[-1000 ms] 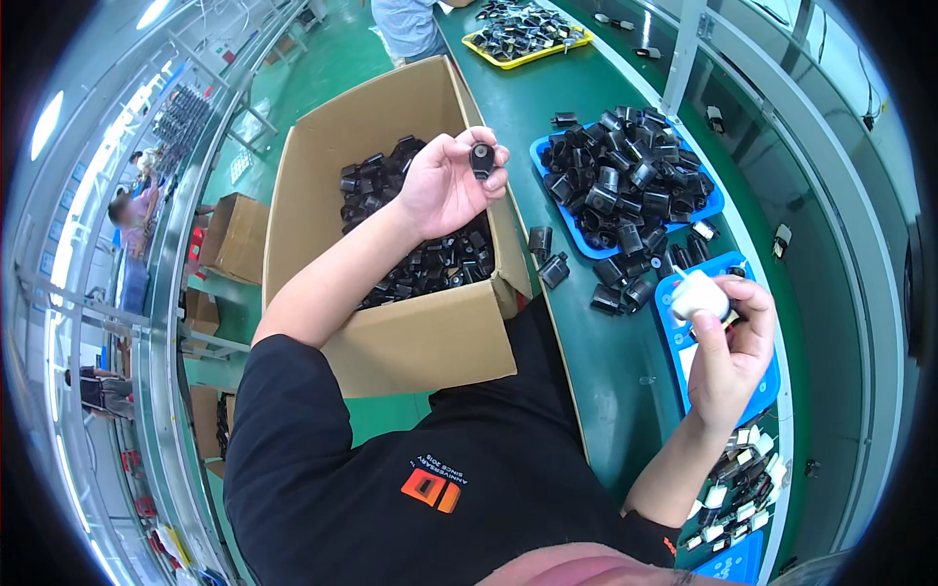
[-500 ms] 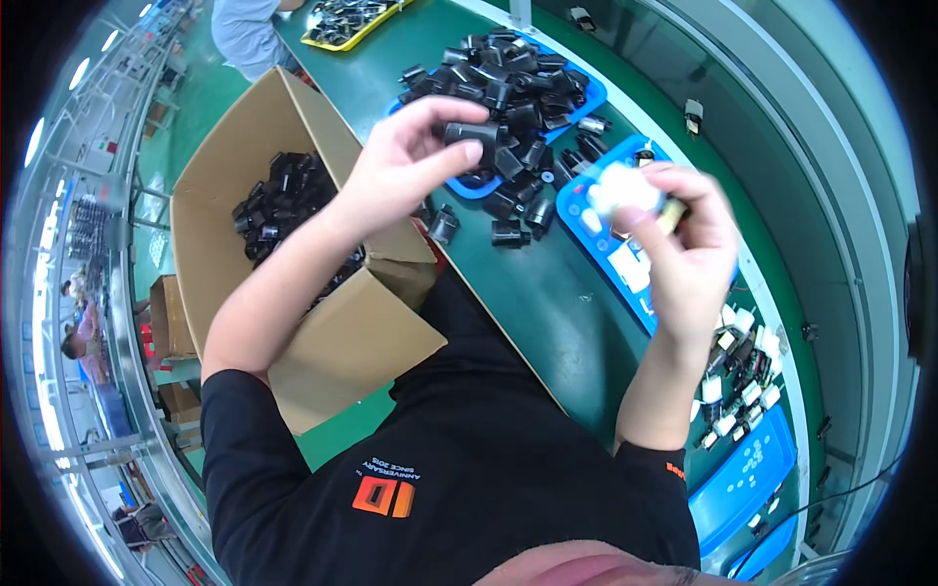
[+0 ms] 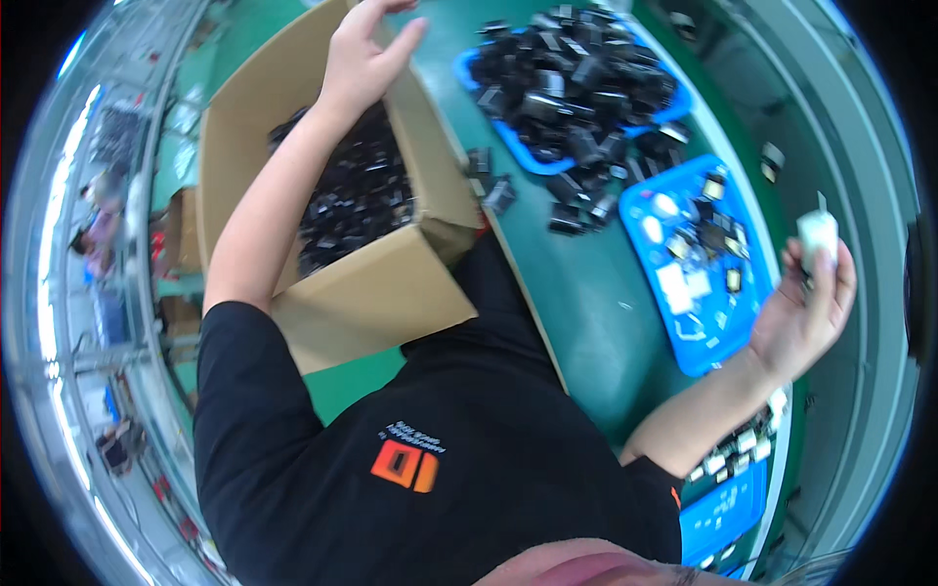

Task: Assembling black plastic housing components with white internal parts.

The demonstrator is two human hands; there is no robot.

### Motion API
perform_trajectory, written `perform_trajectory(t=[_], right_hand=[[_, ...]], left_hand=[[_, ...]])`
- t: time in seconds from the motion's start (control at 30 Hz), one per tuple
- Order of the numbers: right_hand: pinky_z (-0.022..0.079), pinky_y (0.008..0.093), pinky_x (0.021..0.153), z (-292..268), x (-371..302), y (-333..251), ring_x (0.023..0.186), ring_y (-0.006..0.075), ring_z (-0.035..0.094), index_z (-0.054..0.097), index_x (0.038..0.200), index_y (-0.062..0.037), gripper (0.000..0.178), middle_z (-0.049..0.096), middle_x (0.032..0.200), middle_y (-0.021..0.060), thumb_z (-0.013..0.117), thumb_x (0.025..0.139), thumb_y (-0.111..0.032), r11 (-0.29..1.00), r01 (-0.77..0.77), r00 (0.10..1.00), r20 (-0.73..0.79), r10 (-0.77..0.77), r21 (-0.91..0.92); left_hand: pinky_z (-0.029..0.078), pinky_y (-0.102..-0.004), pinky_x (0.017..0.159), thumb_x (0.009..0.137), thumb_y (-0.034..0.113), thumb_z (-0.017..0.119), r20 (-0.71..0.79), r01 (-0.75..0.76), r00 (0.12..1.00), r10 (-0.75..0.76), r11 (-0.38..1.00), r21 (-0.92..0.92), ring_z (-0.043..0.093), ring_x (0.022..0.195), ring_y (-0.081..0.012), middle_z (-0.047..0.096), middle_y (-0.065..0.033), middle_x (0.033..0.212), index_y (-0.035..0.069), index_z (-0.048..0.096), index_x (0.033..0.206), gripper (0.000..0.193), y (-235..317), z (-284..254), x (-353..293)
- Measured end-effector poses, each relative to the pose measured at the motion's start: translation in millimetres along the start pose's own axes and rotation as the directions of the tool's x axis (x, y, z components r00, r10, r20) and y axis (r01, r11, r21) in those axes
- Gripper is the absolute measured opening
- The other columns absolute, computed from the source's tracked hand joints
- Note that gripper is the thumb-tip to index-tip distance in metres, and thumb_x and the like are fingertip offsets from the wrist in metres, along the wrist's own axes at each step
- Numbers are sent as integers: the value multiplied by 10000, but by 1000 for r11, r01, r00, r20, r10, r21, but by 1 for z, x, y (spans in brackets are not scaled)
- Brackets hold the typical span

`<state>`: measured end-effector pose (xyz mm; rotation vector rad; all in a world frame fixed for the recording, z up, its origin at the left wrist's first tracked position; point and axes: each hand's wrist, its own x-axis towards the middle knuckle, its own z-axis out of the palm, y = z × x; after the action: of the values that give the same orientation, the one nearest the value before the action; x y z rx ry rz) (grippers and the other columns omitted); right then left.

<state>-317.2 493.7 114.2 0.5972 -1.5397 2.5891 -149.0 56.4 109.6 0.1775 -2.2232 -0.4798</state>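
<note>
Pinching a blocky white plastic piece (image 3: 819, 232) in the right hand (image 3: 803, 308), right of the shallow blue plastic tray (image 3: 737, 314), with left hand (image 3: 360, 57) wide, risking a drop through fingertip-only grip.

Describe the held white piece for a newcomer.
Right of the cardboard box runs a green bench with a blue tray of mixed parts. Beyond that tray's right edge, the right hand holds the white piece, thin pin up. Other white pieces lie on the bench; this one is hand-held.

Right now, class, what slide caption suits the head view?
Right hand holding a white part near a blue tray; left hand near a cardboard box.
</note>
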Motion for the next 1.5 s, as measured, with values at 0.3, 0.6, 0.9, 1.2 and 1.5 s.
perform_trajectory(t=[0.3,0.6,0.9,1.2,1.5], right_hand=[[502,295,793,17,-6,31,855,216,600,556,1146,23,231,618,1016,178,577,933,-62,992,-125,992,-28,125,5],[535,300,780,19,-15,42,855,206,636,552,1158,21,231,614,1071,155,565,941,-56,986,-92,990,97,106,-137],[542,299,807,27,-19,51,870,209,655,556,1164,46,257,628,1069,179,588,927,-48,986,-79,990,102,94,-150],[591,311,685,36,-28,44,798,256,690,452,1301,28,422,629,1055,185,578,916,-88,885,-350,915,316,252,308],[567,280,723,67,-43,37,827,175,678,547,1148,-7,331,657,1008,124,685,848,-2,819,-510,819,441,367,265]], left_hand=[[514,-391,877,772,164,647,542,436,522,-659,752,494,621,1016,-298,628,-154,1091,65,650,1108,350,-166,-80,-255],[513,-422,882,746,412,696,633,260,363,-683,727,635,602,1060,-327,561,-141,1166,129,622,1158,506,-164,-5,-244],[531,-428,804,745,321,686,622,207,509,-594,786,582,655,922,-326,683,-149,944,80,644,1032,377,-146,-6,-234],[524,-260,700,817,-4,527,241,757,651,-719,596,-266,640,884,-145,657,-137,1109,30,553,927,118,-28,-81,-113],[484,-298,867,881,32,624,317,506,842,-437,843,-181,560,974,-126,593,-77,1119,48,536,991,141,76,-66,-58]])
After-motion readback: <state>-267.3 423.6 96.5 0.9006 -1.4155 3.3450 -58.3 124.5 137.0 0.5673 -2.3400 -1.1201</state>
